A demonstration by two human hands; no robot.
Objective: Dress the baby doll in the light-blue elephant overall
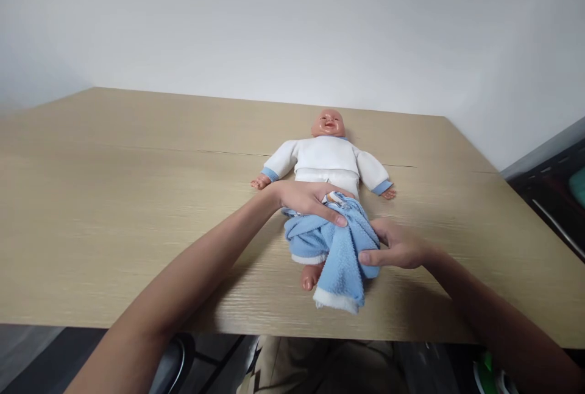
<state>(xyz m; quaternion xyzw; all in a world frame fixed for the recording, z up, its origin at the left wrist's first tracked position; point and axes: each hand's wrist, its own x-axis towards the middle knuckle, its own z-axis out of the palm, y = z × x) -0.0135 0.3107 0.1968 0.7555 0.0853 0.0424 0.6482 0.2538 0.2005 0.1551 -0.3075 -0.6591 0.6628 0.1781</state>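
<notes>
A baby doll [326, 153] in a white top with blue cuffs lies on its back, head toward the wall. Blue doll trousers [342, 254] with white hems are bunched around its legs. One bare foot [311, 276] sticks out of the leg on the left; the other foot is hidden, and that trouser leg hangs toward the table's near edge. My left hand [311, 199] lies across the waist, gripping the cloth near the waistband with its thumb on top. At the right side, my right hand [395, 246] pinches the trousers between thumb and fingers.
The wooden table [137, 211] has its near edge just in front of my lap. A pale wall [274, 28] rises behind it. Beyond the right edge stands a dark open case or shelf [553, 187]. A chair part [171, 363] shows below at the left.
</notes>
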